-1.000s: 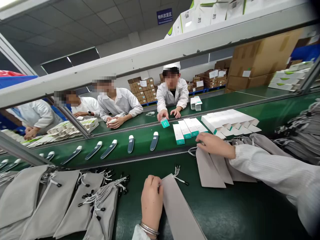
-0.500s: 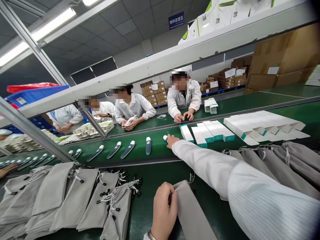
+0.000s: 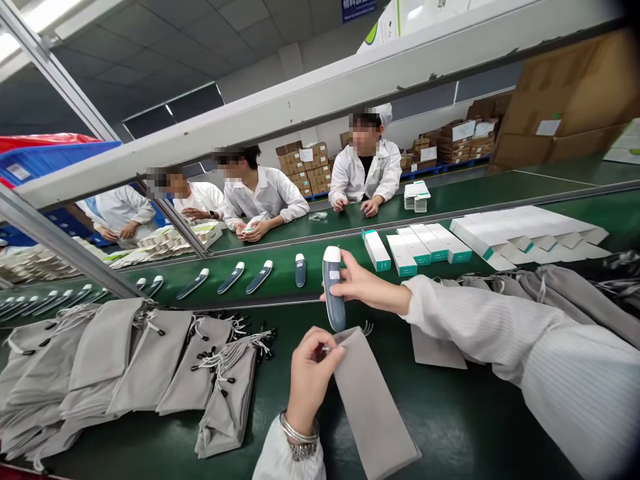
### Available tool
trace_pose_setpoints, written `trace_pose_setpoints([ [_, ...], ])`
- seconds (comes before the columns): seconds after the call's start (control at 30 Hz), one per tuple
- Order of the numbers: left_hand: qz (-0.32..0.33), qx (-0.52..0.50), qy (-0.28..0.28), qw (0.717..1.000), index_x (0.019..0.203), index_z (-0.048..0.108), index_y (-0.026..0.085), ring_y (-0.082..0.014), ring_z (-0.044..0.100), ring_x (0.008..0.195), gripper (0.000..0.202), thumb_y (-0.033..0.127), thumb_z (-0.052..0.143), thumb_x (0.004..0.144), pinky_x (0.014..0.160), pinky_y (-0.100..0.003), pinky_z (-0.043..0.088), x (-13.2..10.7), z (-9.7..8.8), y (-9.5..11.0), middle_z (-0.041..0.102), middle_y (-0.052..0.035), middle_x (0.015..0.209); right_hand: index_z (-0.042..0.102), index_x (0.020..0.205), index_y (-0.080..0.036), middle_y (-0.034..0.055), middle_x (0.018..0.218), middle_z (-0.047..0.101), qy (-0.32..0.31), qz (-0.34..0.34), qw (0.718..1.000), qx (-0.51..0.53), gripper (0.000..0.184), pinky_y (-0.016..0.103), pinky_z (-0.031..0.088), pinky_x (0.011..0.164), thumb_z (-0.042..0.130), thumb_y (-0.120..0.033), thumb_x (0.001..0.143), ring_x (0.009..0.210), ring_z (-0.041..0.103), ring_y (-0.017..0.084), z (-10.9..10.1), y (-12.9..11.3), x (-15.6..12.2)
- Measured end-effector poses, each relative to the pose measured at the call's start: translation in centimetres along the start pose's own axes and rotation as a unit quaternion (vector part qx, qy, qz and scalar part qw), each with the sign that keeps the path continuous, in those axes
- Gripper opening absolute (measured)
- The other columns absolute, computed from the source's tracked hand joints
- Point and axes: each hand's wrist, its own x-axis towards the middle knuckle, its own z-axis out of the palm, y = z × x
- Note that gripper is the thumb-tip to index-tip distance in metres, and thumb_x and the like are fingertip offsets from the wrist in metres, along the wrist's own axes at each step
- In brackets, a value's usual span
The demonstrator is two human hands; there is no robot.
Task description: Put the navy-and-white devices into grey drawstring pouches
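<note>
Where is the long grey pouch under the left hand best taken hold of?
By its narrow top end at the mouth, coming from above on the near side, as the left hand does: the pouch lies flat, so that short end's edge is the easiest to pinch.

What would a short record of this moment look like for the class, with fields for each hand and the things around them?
Right hand: holds a grey-blue handheld device upright
Left hand: pinches the top of a grey drawstring pouch
Work surface: green bench
Nearby: row of similar devices; white boxes with teal ends; stacked grey pouches
</note>
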Motion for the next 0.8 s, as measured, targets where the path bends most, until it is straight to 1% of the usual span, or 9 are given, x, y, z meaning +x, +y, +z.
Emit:
trace_pose_setpoints([
  [0.1, 0.026, -0.023, 0.038, 0.999, 0.07, 0.057, 0.019, -0.0151, 0.052, 0.079, 0.018, 0.028, 0.07, 0.08, 0.068, -0.025, 0.04, 0.1, 0.5, 1.3, 0.053, -0.0018, 0.082, 0.016, 0.144, -0.037, 0.001, 0.107, 0.058, -0.008, -0.017, 1.0, -0.025, 0.088, 0.034, 0.057, 0.075, 0.075, -0.028, 0.079, 0.081, 0.068, 0.015, 0.6, -0.1, -3.3],
  [0.2, 0.053, -0.043, 0.102, 0.992, 0.071, 0.059, 0.019, -0.0187, 0.057, 0.094, 0.017, 0.027, 0.072, 0.079, 0.077, -0.027, 0.045, 0.3, 1.1, 2.7, 0.057, -0.0047, 0.095, 0.049, 0.127, -0.023, 0.0042, 0.108, 0.058, -0.054, -0.005, 0.993, -0.108, 0.038, 0.028, 0.051, 0.074, 0.054, -0.042, 0.095, 0.082, 0.059, 0.012, 0.7, 0.2, -5.5],
  [0.23, 0.057, -0.045, 0.119, 0.99, 0.072, 0.06, 0.019, -0.0196, 0.057, 0.098, 0.016, 0.027, 0.073, 0.078, 0.078, -0.027, 0.046, 0.3, 1.2, 3.1, 0.058, -0.0055, 0.1, 0.055, 0.122, -0.02, 0.0047, 0.107, 0.059, -0.072, 0.004, 0.987, -0.141, 0.034, 0.028, 0.049, 0.075, 0.047, -0.043, 0.099, 0.083, 0.057, 0.012, 0.6, 0.2, -6.2],
  [0.33, 0.059, -0.045, 0.138, 0.988, 0.068, 0.06, 0.019, -0.0204, 0.056, 0.102, 0.018, 0.025, 0.075, 0.076, 0.075, -0.025, 0.045, 0.1, 1.2, 4.1, 0.059, -0.0054, 0.099, 0.049, 0.135, -0.019, 0.0021, 0.094, 0.061, -0.106, 0.029, 0.961, -0.253, 0.04, 0.026, 0.045, 0.072, 0.045, -0.037, 0.1, 0.077, 0.053, 0.012, 0.2, -0.4, -8.6],
  [0.43, 0.038, -0.077, 0.134, 0.987, 0.069, 0.059, 0.019, -0.0156, 0.056, 0.084, 0.02, 0.025, 0.077, 0.075, 0.065, -0.023, 0.043, -0.5, 0.4, 4.9, 0.056, -0.0023, 0.087, 0.051, 0.134, -0.017, 0.001, 0.085, 0.061, -0.141, 0.037, 0.909, -0.39, 0.038, 0.026, 0.041, 0.066, 0.05, -0.029, 0.098, 0.07, 0.052, 0.013, -0.4, -1.9, -11.5],
  [0.53, 0.005, -0.122, 0.182, 0.976, 0.075, 0.061, 0.019, -0.0073, 0.043, 0.059, 0.02, 0.029, 0.078, 0.074, 0.049, -0.021, 0.035, -1.2, -1.2, 5.7, 0.053, 0.0002, 0.084, 0.069, 0.103, -0.016, 0.0044, 0.085, 0.064, -0.17, -0.001, 0.881, -0.442, 0.023, 0.026, 0.042, 0.068, 0.051, -0.031, 0.098, 0.074, 0.056, 0.014, -0.8, -3.8, -14.4],
  [0.67, 0.011, -0.188, 0.25, 0.95, 0.082, 0.061, 0.022, -0.0029, 0.031, 0.047, 0.021, 0.034, 0.077, 0.075, 0.041, -0.02, 0.029, -1.2, -1.9, 5.9, 0.053, 0.0024, 0.084, 0.074, 0.087, -0.016, 0.0036, 0.076, 0.061, -0.17, -0.073, 0.919, -0.349, 0.03, 0.024, 0.045, 0.07, 0.052, -0.033, 0.1, 0.072, 0.055, 0.012, -1.3, -6.1, -16.9],
  [0.73, 0.009, -0.153, 0.198, 0.968, 0.093, 0.064, 0.024, -0.0062, 0.04, 0.051, 0.025, 0.04, 0.074, 0.077, 0.044, -0.022, 0.036, -0.8, -1.1, 5.2, 0.057, 0.0002, 0.086, 0.074, 0.086, -0.016, 0.0056, 0.086, 0.061, -0.114, -0.083, 0.954, -0.265, 0.032, 0.026, 0.047, 0.076, 0.056, -0.04, 0.097, 0.08, 0.056, 0.013, -1.7, -7.0, -17.3],
  [0.8, 0.007, -0.022, 0.116, 0.993, 0.104, 0.066, 0.025, -0.0148, 0.055, 0.066, 0.033, 0.046, 0.071, 0.078, 0.054, -0.026, 0.046, -0.2, 0.1, 3.8, 0.062, -0.0054, 0.096, 0.071, 0.083, -0.017, 0.0084, 0.103, 0.062, -0.03, -0.069, 0.985, -0.155, 0.035, 0.031, 0.049, 0.085, 0.058, -0.047, 0.095, 0.096, 0.059, 0.017, -2.8, -7.6, -17.3],
])
